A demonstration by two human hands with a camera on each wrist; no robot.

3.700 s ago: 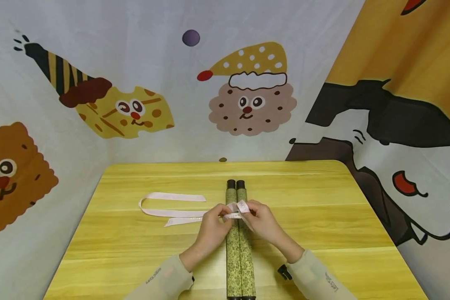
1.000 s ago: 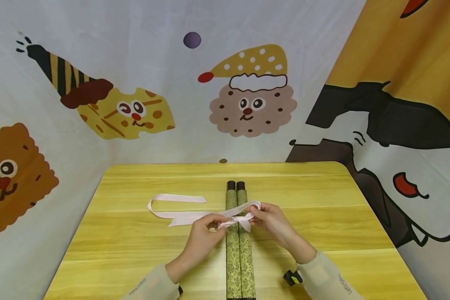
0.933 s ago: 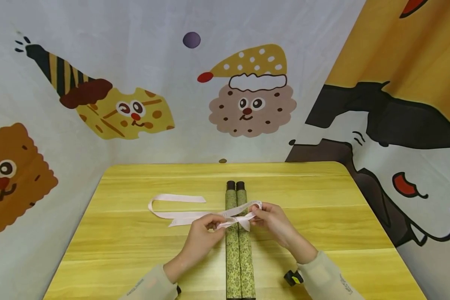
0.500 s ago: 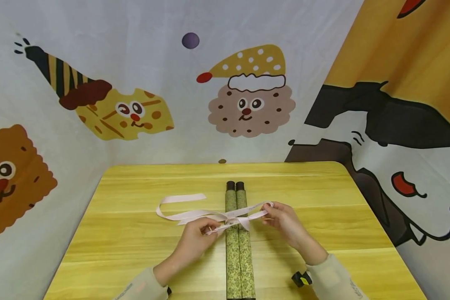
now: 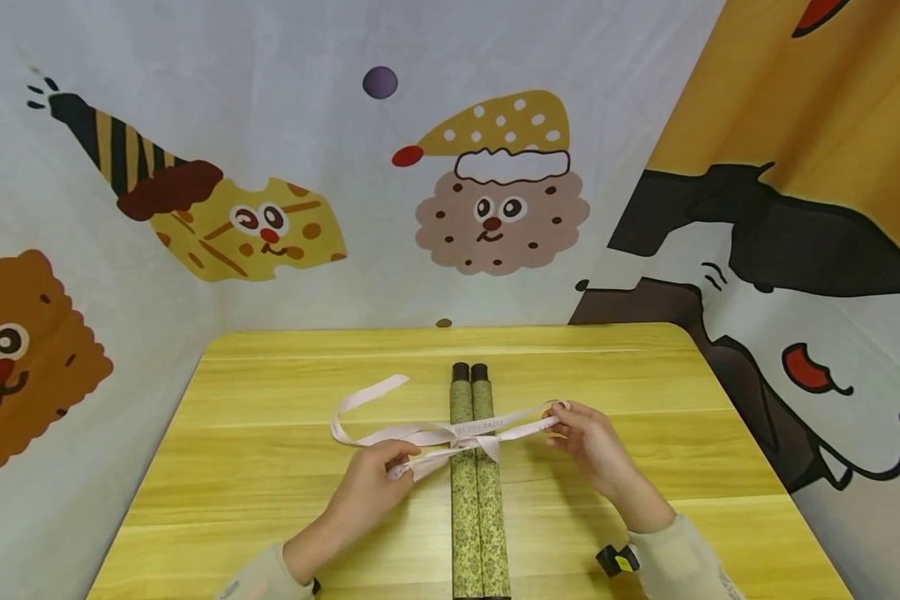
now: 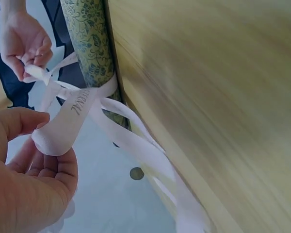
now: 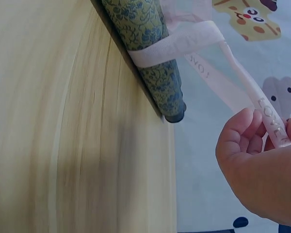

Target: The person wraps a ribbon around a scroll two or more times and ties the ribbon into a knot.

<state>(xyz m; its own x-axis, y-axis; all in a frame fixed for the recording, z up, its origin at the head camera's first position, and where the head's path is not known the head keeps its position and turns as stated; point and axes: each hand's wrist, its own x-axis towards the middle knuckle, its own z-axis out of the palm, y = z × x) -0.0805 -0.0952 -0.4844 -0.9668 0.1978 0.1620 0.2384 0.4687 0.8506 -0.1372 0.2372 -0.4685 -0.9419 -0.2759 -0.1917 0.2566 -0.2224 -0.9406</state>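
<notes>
Two green patterned scrolls with black end knobs lie side by side on the table, pointing away from me. A pale pink printed ribbon wraps round them and is knotted on top. My left hand pinches a loop of the ribbon to the left of the scrolls; the left wrist view shows this loop between thumb and fingers. On the other side, my right hand pinches a second loop, seen in the right wrist view as a folded ribbon strip. A loose ribbon tail curls on the table at the left.
The wooden table has its far edge against a cloth backdrop printed with cartoon food. A black strap piece sits at the right wrist, beside the sleeve.
Both hands have moved apart, left hand leftward and right hand rightward, stretching the two ribbon loops and drawing the knot together. The loose tail at left has been pulled toward the scrolls.
</notes>
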